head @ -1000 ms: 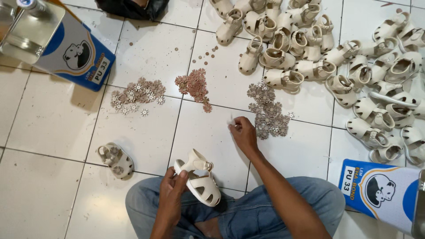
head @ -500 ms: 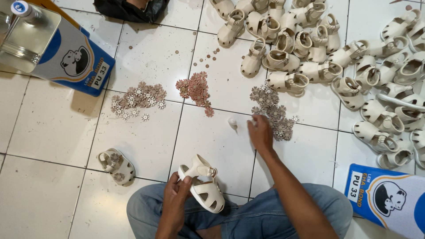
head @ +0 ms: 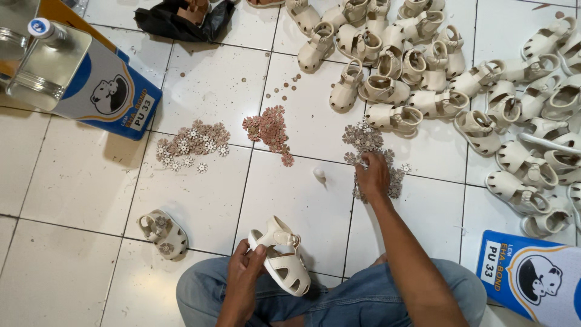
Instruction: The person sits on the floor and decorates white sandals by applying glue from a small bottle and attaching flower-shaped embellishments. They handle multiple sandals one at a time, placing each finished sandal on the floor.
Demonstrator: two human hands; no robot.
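My left hand (head: 245,266) grips a small cream child's sandal (head: 284,257) just above my knees, sole side tilted toward me. My right hand (head: 372,177) reaches forward and rests, fingers down, on a pile of grey-beige flower-shaped decorations (head: 366,139) on the white tiled floor; whether it pinches one I cannot tell. A small white object (head: 319,175) lies on the tile just left of that hand.
A pink flower pile (head: 269,130) and a white-beige flower pile (head: 190,144) lie to the left. One decorated sandal (head: 162,233) sits at the lower left. Several cream sandals (head: 436,66) fill the upper right. Blue-white glue cans stand at upper left (head: 91,85) and lower right (head: 532,275). A black bag (head: 181,18) lies at the top.
My right hand moved right, from the bare tile near the small white object onto the grey-beige flower pile. The left hand still holds the sandal.
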